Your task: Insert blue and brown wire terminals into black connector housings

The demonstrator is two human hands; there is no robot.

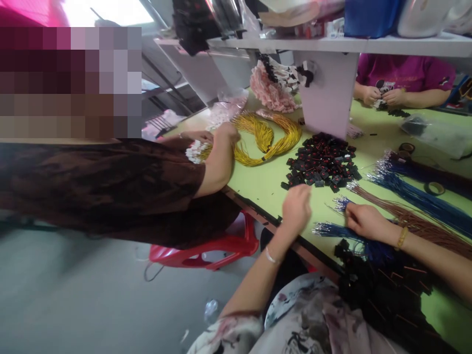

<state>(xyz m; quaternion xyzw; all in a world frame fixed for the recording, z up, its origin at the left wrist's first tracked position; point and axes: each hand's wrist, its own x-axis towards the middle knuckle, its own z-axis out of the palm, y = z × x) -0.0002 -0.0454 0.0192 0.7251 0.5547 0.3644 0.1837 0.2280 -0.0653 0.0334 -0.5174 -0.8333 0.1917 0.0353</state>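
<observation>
My left hand (297,209) is closed at the near edge of a pile of small black connector housings (320,160), several showing red parts. Whatever its fingers pinch is hidden. My right hand (363,223) is closed on a bundle of blue wires (341,202), whose metal-tipped ends stick out past the fingers. A second blue wire bundle (328,229) with metal tips lies just below that hand. Nearer my body is a dark heap of black connectors with wires (387,290). Brown wires (391,199) run along the table behind my right hand.
To the left, a co-worker (217,157) handles yellow wires (273,140) with white connectors. Another person (401,81) works across the green table (258,184). Thicker blue wires (420,196) and tape rolls (434,188) lie right. A shelf (313,45) overhangs; a red stool (206,253) stands left.
</observation>
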